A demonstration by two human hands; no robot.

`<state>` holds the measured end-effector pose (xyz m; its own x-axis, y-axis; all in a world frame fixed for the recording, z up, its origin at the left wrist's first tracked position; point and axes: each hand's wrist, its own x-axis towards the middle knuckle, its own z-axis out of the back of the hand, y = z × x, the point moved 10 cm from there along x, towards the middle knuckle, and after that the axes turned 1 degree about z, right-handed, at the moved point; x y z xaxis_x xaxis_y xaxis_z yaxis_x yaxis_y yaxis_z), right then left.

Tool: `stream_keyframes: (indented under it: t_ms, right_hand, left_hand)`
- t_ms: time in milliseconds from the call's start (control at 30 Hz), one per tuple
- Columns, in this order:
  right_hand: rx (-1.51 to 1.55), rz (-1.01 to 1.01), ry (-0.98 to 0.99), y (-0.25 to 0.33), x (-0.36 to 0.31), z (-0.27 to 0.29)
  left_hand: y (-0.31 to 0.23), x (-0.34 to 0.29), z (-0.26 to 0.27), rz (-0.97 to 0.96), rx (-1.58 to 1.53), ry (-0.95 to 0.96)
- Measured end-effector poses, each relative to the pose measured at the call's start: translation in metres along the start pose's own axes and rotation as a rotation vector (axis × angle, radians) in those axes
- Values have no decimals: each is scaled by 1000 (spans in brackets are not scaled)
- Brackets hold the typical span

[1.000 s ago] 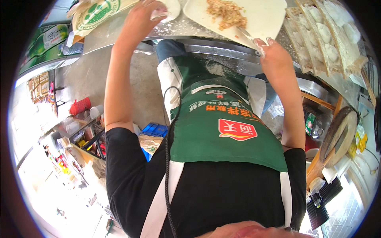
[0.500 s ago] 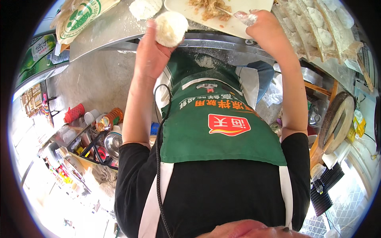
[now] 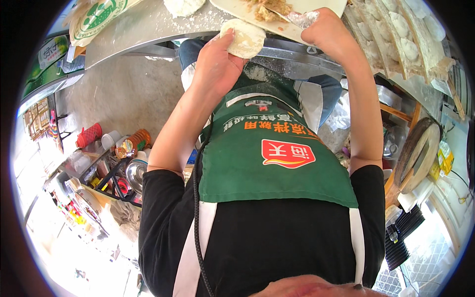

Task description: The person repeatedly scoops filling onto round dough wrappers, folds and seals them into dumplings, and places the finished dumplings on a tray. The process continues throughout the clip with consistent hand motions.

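Observation:
My left hand [image 3: 217,64] holds a round, pale dough wrapper [image 3: 249,40] by its edge, thumb on top, just in front of the white tray [image 3: 228,6]. A lump of light brown minced filling [image 3: 264,10] lies on that tray. In my closed right hand [image 3: 325,33], at the tray's right side, is a thin flour-dusted filling spatula [image 3: 300,20]. Its tip reaches into the filling. Left of the tray, another floury round of dough [image 3: 183,5] rests on the metal table [image 3: 143,27].
Flour-coated racks [image 3: 391,42] with several pale dumplings stand at the right. A printed bag [image 3: 99,20] lies at the far left of the table. Below left are a red thermos [image 3: 89,135] and a metal bowl [image 3: 137,173]; a round wooden board [image 3: 420,153] leans at the right.
My left hand has moved right with the wrapper, closer to the tray. My right hand has shifted slightly left and up, pushing the spatula further into the filling.

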<state>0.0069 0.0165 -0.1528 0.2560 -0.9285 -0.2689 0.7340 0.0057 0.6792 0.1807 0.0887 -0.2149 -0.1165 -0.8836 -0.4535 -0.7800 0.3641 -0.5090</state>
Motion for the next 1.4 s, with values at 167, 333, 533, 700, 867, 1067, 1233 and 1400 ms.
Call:
stream_keyframes:
  t_ms: [167,333,533,700,867,1067,1233,1400]
  right_hand:
    - [240,-48,73,-12,-2,-17]
    - [399,-79,17,7,-30,-28]
    - [-379,692,-371,59,-71,-72]
    - [-552,492,-271,60,-84,-91]
    - [-597,435,-207,52,-98,-75]
    - [-515,531,-306,66,-87,-60]
    - [-522,456,-272,57,-88,-83]
    - [-563,446,-190,60,-101,-75]
  left_hand:
    - [2,3,-1,14,-26,18]
    - [1,-1,-3,6,-74,21]
    - [5,-5,-4,-28,-190,74]
    - [2,-10,-10,-48,-170,72]
    - [-7,-4,7,-102,-288,43]
    - [5,-12,1,-46,-229,23]
    - [5,-15,-6,3,-230,39]
    - [-5,-5,1,-9,-291,157]
